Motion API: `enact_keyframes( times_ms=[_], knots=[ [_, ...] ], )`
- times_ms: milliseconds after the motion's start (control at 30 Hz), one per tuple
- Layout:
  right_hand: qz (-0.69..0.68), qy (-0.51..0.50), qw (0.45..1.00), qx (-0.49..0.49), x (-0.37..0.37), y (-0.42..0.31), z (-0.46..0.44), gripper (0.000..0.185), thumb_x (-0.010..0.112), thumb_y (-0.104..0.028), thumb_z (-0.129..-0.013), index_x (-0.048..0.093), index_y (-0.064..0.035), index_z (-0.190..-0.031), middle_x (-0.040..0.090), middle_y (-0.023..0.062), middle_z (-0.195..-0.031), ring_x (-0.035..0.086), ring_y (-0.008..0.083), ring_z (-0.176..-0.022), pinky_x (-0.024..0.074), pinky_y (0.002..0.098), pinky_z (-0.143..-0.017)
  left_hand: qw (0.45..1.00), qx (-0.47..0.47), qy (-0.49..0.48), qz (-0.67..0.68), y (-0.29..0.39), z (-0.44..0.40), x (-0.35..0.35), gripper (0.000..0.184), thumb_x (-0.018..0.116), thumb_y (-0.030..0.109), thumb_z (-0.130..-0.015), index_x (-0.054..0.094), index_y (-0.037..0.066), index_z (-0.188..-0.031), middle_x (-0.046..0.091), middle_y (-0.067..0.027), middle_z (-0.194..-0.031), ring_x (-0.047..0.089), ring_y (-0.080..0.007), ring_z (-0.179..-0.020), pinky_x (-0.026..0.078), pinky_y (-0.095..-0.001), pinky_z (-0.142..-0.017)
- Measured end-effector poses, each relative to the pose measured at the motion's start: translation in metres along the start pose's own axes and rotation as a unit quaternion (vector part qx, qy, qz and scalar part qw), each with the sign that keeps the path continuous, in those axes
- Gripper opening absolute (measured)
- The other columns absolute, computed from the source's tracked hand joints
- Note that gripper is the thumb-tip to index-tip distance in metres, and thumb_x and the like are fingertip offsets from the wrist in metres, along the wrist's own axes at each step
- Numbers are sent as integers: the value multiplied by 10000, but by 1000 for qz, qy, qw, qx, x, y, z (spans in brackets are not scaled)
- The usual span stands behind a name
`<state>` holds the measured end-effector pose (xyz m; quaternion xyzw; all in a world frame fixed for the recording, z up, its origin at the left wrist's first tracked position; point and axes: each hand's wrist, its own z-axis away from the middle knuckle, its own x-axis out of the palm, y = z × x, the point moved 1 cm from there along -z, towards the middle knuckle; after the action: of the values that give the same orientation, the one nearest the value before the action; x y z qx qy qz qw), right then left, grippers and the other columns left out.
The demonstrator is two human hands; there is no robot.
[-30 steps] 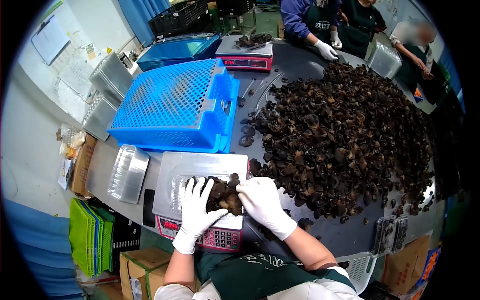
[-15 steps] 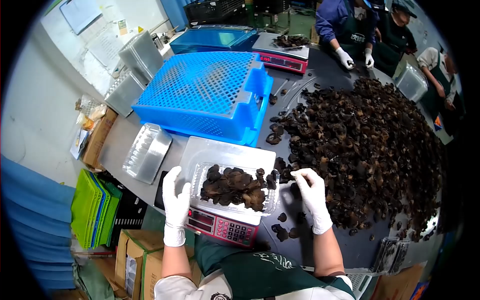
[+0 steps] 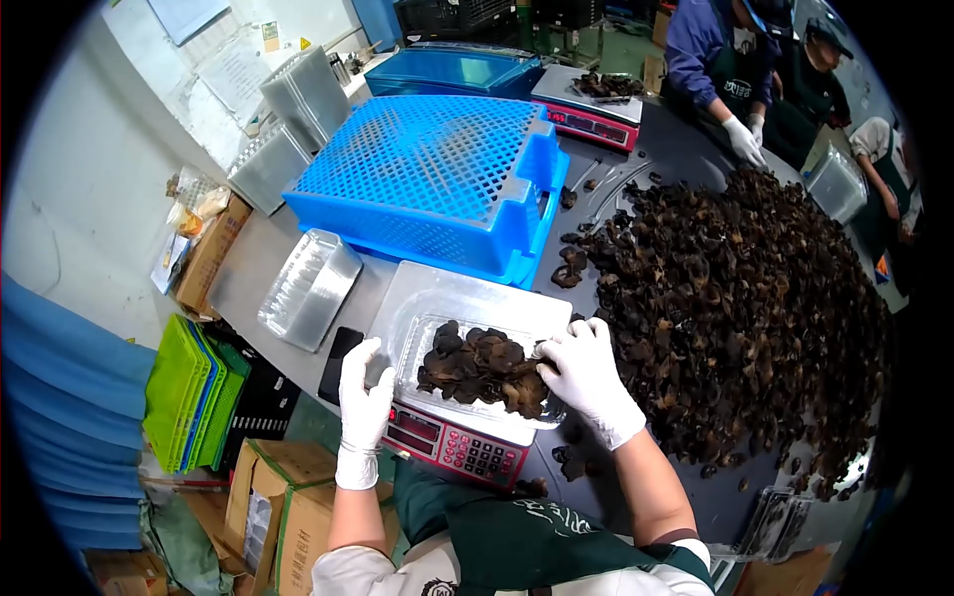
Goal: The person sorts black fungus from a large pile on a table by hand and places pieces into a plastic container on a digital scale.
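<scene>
A clear plastic tray point(image 3: 410, 343) lies on the scale point(image 3: 460, 445), with dark dried wood ear mushrooms point(image 3: 482, 363) heaped in it. My left hand point(image 3: 365, 407), in a white glove, is open at the tray's left side, thumb and fingers apart and nothing in them. Over the tray's right end, my gloved right hand point(image 3: 586, 377) has its fingers curled onto the mushrooms at the edge of the heap; the fingertips are partly hidden among them. To the right spreads a large pile of loose wood ear mushrooms point(image 3: 735, 328).
Beyond the scale, an upturned blue crate point(image 3: 427, 159) stands on the grey table. A stack of clear trays point(image 3: 310, 288) is at left. A second scale point(image 3: 586, 124) bears another filled tray. Across the table, a co-worker's gloved hand point(image 3: 743, 141) is at the pile.
My right hand has moved left from beside the tray onto the mushrooms at its right end. My left hand stays open by the tray. The co-worker's hands have come together near the pile.
</scene>
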<state>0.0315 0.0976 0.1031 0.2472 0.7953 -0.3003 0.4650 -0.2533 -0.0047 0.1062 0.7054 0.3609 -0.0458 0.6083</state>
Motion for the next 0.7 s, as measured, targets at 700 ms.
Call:
enact_keyframes(
  times_ms=[700],
  knots=[
    [-141,163,955,206,-15,46,26,44,642,-73,-752,673,-65,-782,635,81,-699,589,257,-674,444,362,-652,998,12,62,5,-12,-3,-7,382,570,-27,-803,534,8,-1182,555,-114,-1169,540,-217,-1096,399,-319,-973]
  ],
)
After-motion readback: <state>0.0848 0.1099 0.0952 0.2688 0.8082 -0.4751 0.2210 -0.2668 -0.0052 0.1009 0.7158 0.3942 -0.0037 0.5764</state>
